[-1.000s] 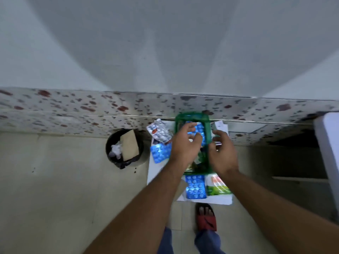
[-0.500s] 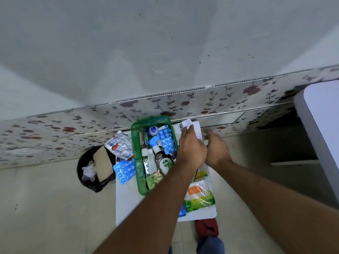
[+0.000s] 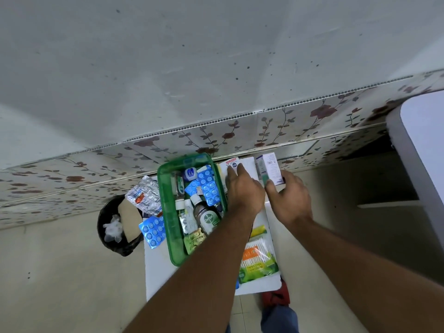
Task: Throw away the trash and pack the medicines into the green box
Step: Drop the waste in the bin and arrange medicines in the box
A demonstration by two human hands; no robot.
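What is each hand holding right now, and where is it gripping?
The right hand holds a small white carton by its lower end. The left hand rests on a flat white box; no clear grip shows.

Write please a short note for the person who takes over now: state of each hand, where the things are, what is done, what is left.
Right hand: grip shut on a small white carton.
Left hand: fingers on a flat white box beside the green box; grip unclear.
Done: Dettol bottle and blue blister packs lie in the green box; trash is in the black bin.
Left: silver strips, blue blister pack, cotton buds, both cartons.
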